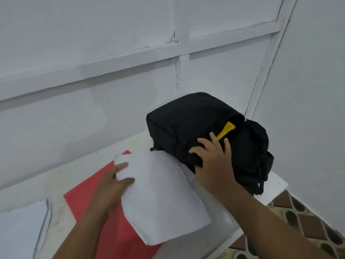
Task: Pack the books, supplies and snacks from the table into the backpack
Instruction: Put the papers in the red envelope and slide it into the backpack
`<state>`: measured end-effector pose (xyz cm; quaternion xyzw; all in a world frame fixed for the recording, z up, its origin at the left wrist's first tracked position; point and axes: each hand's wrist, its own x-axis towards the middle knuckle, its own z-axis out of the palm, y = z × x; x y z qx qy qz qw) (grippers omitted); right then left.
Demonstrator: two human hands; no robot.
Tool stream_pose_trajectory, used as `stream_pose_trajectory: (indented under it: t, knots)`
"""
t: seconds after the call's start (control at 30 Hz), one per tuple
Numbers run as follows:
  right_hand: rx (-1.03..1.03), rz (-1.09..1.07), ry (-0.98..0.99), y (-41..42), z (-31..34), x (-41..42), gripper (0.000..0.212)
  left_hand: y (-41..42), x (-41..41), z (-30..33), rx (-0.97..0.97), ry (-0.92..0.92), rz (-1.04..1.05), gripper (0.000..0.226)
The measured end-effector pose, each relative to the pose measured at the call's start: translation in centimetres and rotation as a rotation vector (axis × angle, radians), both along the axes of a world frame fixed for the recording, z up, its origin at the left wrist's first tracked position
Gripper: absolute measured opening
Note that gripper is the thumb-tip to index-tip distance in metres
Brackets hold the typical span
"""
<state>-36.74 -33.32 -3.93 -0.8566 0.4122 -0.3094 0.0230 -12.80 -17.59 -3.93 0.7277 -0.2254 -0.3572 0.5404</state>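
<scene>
Nearest us, our left hand (110, 182) is gripping a white book (160, 195) by its edge, lifted over a red book (89, 199) on the table (276, 186). Our right hand (212, 161) is resting on the backpack (186, 124), fingers spread, beside 1 yellow item (226, 130) in its opening.

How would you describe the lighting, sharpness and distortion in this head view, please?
Head view: soft, even light with faint shadows; the white book is washed out with no print legible, the backpack is nearly featureless black, edges look slightly soft throughout, and the wall battens slant and bow from the wide-angle lens.
</scene>
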Motion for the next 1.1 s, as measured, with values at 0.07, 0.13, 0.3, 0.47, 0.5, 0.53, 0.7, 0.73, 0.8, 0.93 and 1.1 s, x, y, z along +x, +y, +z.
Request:
stream_pose_trajectory:
  t: [0.07,0.13,0.3,0.47,0.5,0.53,0.7,0.73,0.8,0.93,1.1]
  knots:
    - [0.007,0.038,-0.041,2.5,-0.4,1.5,0.042,2.3,1.4,0.2,-0.006,0.030,0.019,0.055]
    - [0.039,0.203,-0.144,5.3,-1.3,3.2,0.035,4.5,2.5,0.5,-0.064,0.079,0.063,0.060]
    - [0.750,0.336,-0.235,11.1,-3.5,7.6,0.031,10.3,4.4,1.9,-0.238,0.178,0.133,0.055]
    - [1.182,0.393,-0.381,15.7,-3.2,13.2,0.034,17.2,7.8,2.2,-0.293,0.209,0.313,0.039]
    - [1.191,0.410,-0.379,16.8,-3.0,14.5,0.034,18.8,8.8,2.2,-0.286,0.194,0.334,0.039]
    - [1.212,0.423,-0.392,18.0,-2.7,15.9,0.035,20.5,9.8,2.2,-0.261,0.166,0.350,0.041]
    - [1.254,0.422,-0.413,24.9,-2.7,22.0,0.032,28.7,14.2,1.3,-0.005,0.073,0.390,0.092]
    - [1.269,0.438,-0.400,26.2,-2.9,22.9,0.030,30.2,14.9,0.7,0.032,0.056,0.412,0.095]
    - [1.170,0.479,-0.289,28.6,-3.4,24.0,0.023,32.9,16.3,-0.4,0.132,-0.066,0.461,0.085]
    - [0.886,0.574,-0.025,32.0,-5.2,25.1,0.021,36.0,18.6,-2.1,0.313,-0.370,0.406,0.048]
    - [0.683,0.653,0.212,33.6,-7.3,25.6,0.033,37.6,20.3,-4.6,0.472,-0.555,0.266,0.041]
